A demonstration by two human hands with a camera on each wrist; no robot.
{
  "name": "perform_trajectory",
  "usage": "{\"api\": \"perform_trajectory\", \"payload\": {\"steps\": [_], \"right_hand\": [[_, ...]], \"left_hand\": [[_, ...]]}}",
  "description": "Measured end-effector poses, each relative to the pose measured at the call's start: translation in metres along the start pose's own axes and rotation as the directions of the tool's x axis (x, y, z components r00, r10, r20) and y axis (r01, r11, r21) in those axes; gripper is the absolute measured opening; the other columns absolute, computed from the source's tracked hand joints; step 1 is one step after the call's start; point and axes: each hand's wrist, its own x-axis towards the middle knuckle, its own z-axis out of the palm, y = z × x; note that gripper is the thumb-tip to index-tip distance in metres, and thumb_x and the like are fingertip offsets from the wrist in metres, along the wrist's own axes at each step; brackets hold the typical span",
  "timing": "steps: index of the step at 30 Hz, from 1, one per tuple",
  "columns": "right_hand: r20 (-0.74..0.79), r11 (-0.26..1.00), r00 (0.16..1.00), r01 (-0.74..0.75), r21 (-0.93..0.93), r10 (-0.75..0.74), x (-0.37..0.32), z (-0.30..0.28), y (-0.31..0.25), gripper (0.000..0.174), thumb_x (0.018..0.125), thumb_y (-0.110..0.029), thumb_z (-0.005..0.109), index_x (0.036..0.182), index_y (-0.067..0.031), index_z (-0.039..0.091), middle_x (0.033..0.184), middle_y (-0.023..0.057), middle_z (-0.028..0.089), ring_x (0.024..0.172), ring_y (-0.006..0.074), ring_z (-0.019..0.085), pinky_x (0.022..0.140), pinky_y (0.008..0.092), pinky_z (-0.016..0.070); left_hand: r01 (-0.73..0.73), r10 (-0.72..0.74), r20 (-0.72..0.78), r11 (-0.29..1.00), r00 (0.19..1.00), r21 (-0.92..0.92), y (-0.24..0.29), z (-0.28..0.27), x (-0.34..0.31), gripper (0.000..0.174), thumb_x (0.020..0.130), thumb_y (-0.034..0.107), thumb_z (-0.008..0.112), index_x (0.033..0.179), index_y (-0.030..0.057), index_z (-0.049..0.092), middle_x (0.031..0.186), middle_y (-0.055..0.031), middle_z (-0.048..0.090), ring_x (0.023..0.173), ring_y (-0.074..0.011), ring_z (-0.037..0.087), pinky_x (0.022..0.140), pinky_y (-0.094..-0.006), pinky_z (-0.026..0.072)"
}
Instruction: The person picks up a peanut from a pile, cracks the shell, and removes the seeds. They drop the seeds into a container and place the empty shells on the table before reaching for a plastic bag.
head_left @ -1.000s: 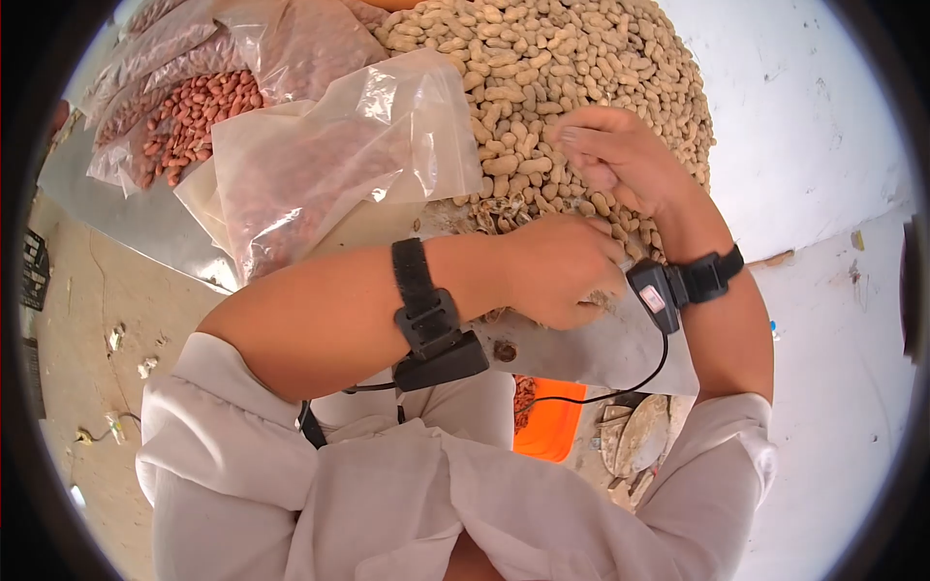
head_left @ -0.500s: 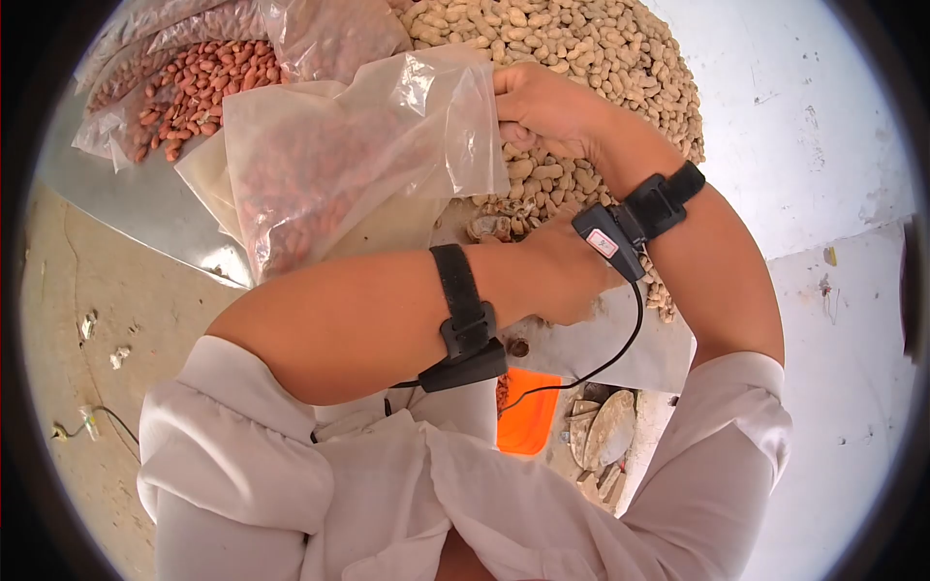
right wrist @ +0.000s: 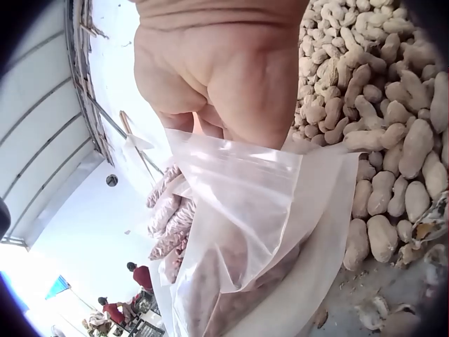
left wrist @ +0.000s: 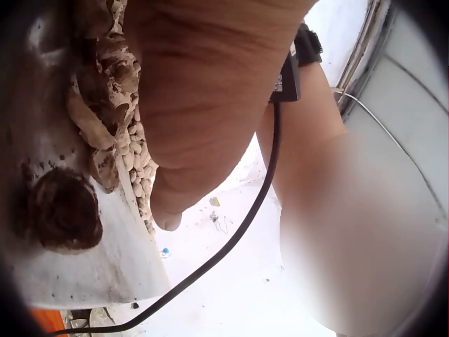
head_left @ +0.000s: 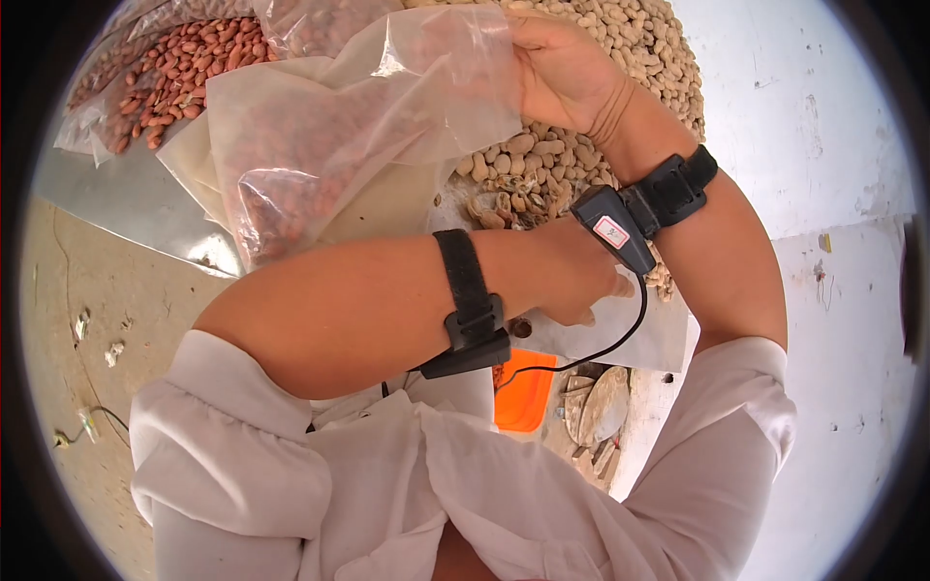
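Observation:
My right hand (head_left: 567,73) reaches into the mouth of a clear plastic bag (head_left: 320,145) with red shelled peanuts in its lower part. In the right wrist view its fingers pass behind the edge of the plastic bag (right wrist: 238,189), so I cannot tell whether they hold anything. Below the right forearm, my left hand (head_left: 567,266) hovers near the front edge of the table, partly covered by the right wrist camera. Two of its fingertips show; the rest is hidden. Unshelled peanuts (head_left: 528,155) lie in a large heap beyond it.
Broken shells (head_left: 504,205) lie at the heap's near edge. More bagged red peanuts (head_left: 184,73) lie at the back left. A round dark knot (left wrist: 66,210) marks the tabletop. Below the table edge is an orange container (head_left: 523,392). A black cable (head_left: 620,334) hangs from the right wrist camera.
My right hand has moved left from over the peanut heap to the bag, and its fingers have gone behind the plastic. The bag's mouth has lifted. My left hand stays near the table edge.

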Motion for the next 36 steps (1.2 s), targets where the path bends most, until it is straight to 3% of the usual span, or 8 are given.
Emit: {"api": "perform_trajectory", "payload": {"steps": [2, 5, 9, 14, 15, 21, 30, 36], "right_hand": [[-0.069, 0.998, 0.997, 0.038, -0.048, -0.041, -0.006, 0.002, 0.0, 0.033, 0.089, -0.004, 0.04, 0.119, 0.0061, 0.047, 0.112, 0.0165, 0.059, 0.099, 0.0254, 0.061, 0.086, 0.038, 0.0506], [-0.324, 0.907, 0.941, -0.053, -0.417, -0.094, -0.022, 0.014, -0.003, 0.027, 0.087, -0.012, 0.056, 0.108, 0.0051, 0.058, 0.097, 0.008, 0.063, 0.083, 0.0134, 0.062, 0.073, 0.0245, 0.0509], [-0.25, 0.468, 0.949, -0.134, -0.874, -0.195, -0.063, 0.003, 0.008, 0.011, 0.08, -0.009, 0.058, 0.087, -0.0028, 0.064, 0.081, 0.0049, 0.064, 0.076, 0.0158, 0.061, 0.068, 0.0307, 0.0494], [0.038, 0.136, 0.996, 0.048, -0.99, -0.075, -0.095, 0.007, 0.043, 0.007, 0.078, -0.003, 0.06, 0.085, -0.0058, 0.063, 0.075, 0.0043, 0.058, 0.065, 0.017, 0.055, 0.059, 0.0287, 0.0442], [0.066, 0.086, 0.991, 0.077, -0.993, -0.119, -0.094, 0.004, 0.053, 0.012, 0.076, -0.005, 0.062, 0.088, -0.0062, 0.062, 0.078, 0.0096, 0.057, 0.068, 0.0233, 0.056, 0.062, 0.0323, 0.0447], [-0.019, -0.202, 0.994, -0.04, -0.979, -0.106, -0.089, 0.008, 0.072, 0.021, 0.074, -0.01, 0.063, 0.094, -0.0076, 0.059, 0.082, 0.0114, 0.058, 0.079, 0.032, 0.057, 0.07, 0.039, 0.0457], [0.005, -0.24, 0.995, -0.02, -0.971, -0.104, -0.083, 0.007, 0.068, 0.012, 0.075, -0.008, 0.058, 0.087, -0.0061, 0.058, 0.075, 0.0119, 0.056, 0.073, 0.0325, 0.057, 0.063, 0.0409, 0.0453], [-0.108, 0.078, 0.988, -0.1, -0.992, -0.107, -0.09, 0.011, 0.044, 0.007, 0.071, -0.006, 0.057, 0.075, -0.0016, 0.054, 0.065, 0.0163, 0.055, 0.063, 0.0337, 0.055, 0.058, 0.0399, 0.0433]], "left_hand": [[-0.06, 0.059, -0.025, 0.998, 0.998, -0.011, 0.003, -0.004, -0.005, 0.046, 0.074, 0.025, 0.067, 0.118, 0.0161, 0.058, 0.125, -0.0098, 0.049, 0.117, -0.0277, 0.046, 0.093, -0.0394, 0.0402], [-0.164, 0.165, 0.027, 0.985, 0.986, -0.051, 0.007, -0.005, -0.007, 0.045, 0.074, 0.023, 0.067, 0.118, 0.0166, 0.059, 0.127, -0.0098, 0.049, 0.118, -0.0273, 0.046, 0.094, -0.0403, 0.0398], [-0.226, 0.254, 0.145, 0.957, 0.956, -0.184, 0.01, 0.008, 0.0, 0.044, 0.074, 0.02, 0.066, 0.117, 0.0174, 0.059, 0.129, -0.0086, 0.049, 0.116, -0.0278, 0.047, 0.095, -0.0401, 0.0397], [-0.192, 0.221, 0.199, 0.969, 0.955, -0.155, 0.009, 0.013, 0.001, 0.045, 0.071, 0.018, 0.067, 0.116, 0.0166, 0.06, 0.12, -0.01, 0.055, 0.108, -0.0285, 0.052, 0.091, -0.0384, 0.0425], [-0.185, 0.213, 0.198, 0.971, 0.957, -0.151, 0.009, 0.012, 0.001, 0.046, 0.071, 0.018, 0.067, 0.116, 0.0163, 0.06, 0.117, -0.0105, 0.057, 0.105, -0.0287, 0.054, 0.089, -0.0383, 0.0434], [-0.056, 0.098, 0.337, 0.99, 0.936, -0.133, 0.013, 0.005, 0.0, 0.049, 0.07, 0.019, 0.068, 0.119, 0.0157, 0.059, 0.092, -0.0127, 0.063, 0.088, -0.0294, 0.059, 0.079, -0.0387, 0.0458], [-0.06, 0.098, 0.272, 0.988, 0.957, -0.144, 0.007, 0.009, -0.002, 0.047, 0.07, 0.022, 0.07, 0.115, 0.0123, 0.061, 0.086, -0.0127, 0.064, 0.085, -0.0298, 0.06, 0.078, -0.0385, 0.0457], [-0.1, 0.138, 0.171, 0.972, 0.976, -0.215, -0.005, 0.022, 0.002, 0.046, 0.068, 0.023, 0.07, 0.111, 0.0102, 0.062, 0.096, -0.0127, 0.063, 0.093, -0.0295, 0.058, 0.081, -0.0397, 0.0452]]}}
